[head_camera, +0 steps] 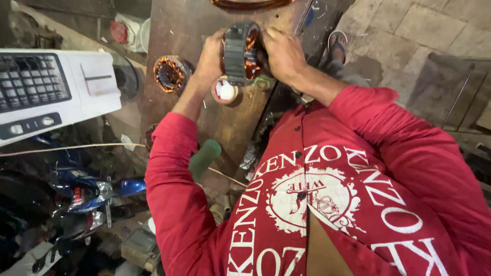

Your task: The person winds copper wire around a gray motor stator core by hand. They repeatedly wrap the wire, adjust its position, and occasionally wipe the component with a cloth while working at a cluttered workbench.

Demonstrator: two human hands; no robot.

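A round motor stator (240,51) with a dark ribbed iron core and copper windings stands on edge on the brown wooden workbench (179,30). My left hand (210,57) grips its left side and my right hand (282,53) grips its right side. Just below the stator lies a small roll of white tape (224,92), close to my left wrist. A green object (262,83) sits under my right hand, partly hidden. My red sleeves reach up from the bottom of the view.
A second copper-wound stator (170,73) lies left of my left hand. A white fan housing with a dark grille (51,89) sits at the left. A green cylinder handle (204,157) lies near the bench edge. Blue tools and clutter (87,191) fill the floor at lower left.
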